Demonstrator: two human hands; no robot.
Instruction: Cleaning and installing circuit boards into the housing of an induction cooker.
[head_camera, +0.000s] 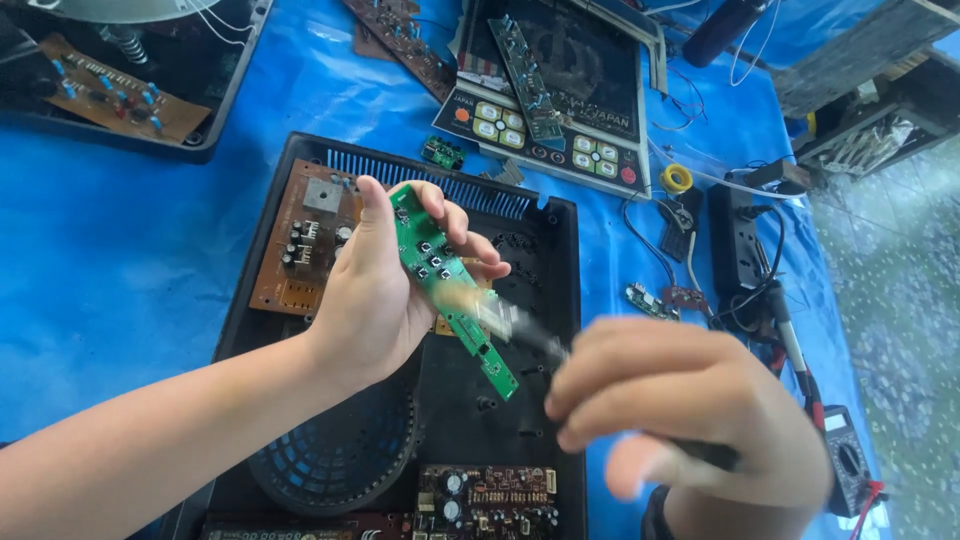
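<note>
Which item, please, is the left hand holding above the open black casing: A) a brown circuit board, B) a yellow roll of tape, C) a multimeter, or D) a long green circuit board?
D: the left hand grips a long green circuit board, which the brush in the right hand touches.

A long narrow green circuit board (445, 285) is held tilted, a blurred brush (520, 328) touching its middle.

Right hand (690, 410) motion-blurred; the brush (520, 325) it holds is smeared, bristle contact with the green circuit board (445, 275) unclear. Left hand (385, 285) covers the board's rear face. Black casing (560, 260) cut off by the bottom edge (fan grille (340, 455) partly under the forearm).
</note>
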